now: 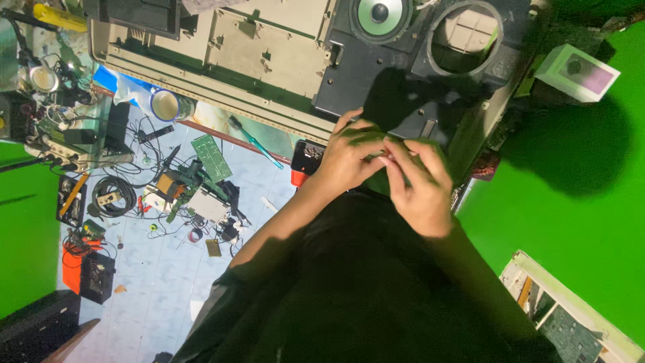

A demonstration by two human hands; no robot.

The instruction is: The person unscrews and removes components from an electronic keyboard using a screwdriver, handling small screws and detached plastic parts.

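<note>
head view: we're looking straight down at our own hands, over a dark lap.
left hand (349,158): fingers curled shut, pinching a small pale part (384,160) from the left.
right hand (420,185): fingers (401,156) bent onto the same part from the right; both hands meet on it.
small pale part: mostly hidden between the fingertips of both hands, just in front of the dark speaker panel (349,81); we can't tell what it is.
speaker panel: lies open beyond the hands; one speaker (379,15) seated, round opening (470,37) beside it empty.
beige chassis (255,47): left of the panel, stripped and face-up.
progress: our read is mid-teardown or mid-rebuild; housing already open, one cone out, hands busy on a small piece; we can't judge how much remains.
floor (161,269): green circuit board (211,156), coiled cable (114,195), loose wires and tools, well apart from the hands.
mug (166,105): near the chassis edge, untouched.
</note>
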